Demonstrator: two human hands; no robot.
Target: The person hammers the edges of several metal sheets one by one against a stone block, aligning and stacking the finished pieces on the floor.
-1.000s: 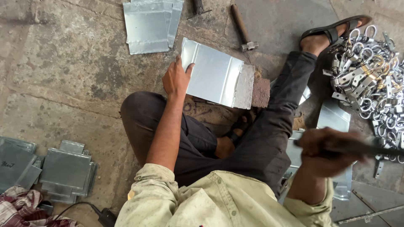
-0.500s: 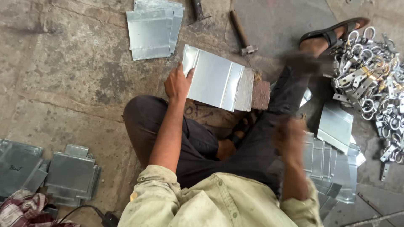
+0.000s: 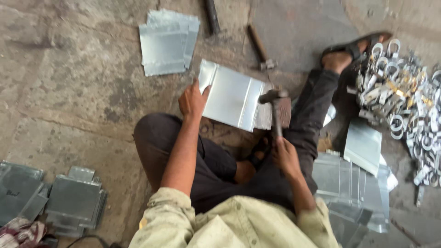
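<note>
Left hand [image 3: 193, 100]: fingers grasping the near-left edge of the metal sheet [image 3: 229, 94].
Right hand [image 3: 285, 155]: clenched around the hammer [image 3: 274, 110] handle.
Hammer head: at the sheet's right edge.
Sheet: on the floor, before the knees.

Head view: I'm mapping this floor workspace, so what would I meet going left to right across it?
Stack of folded metal pieces → left hand → metal sheet → hammer in right hand → heap of metal clamps.
</note>
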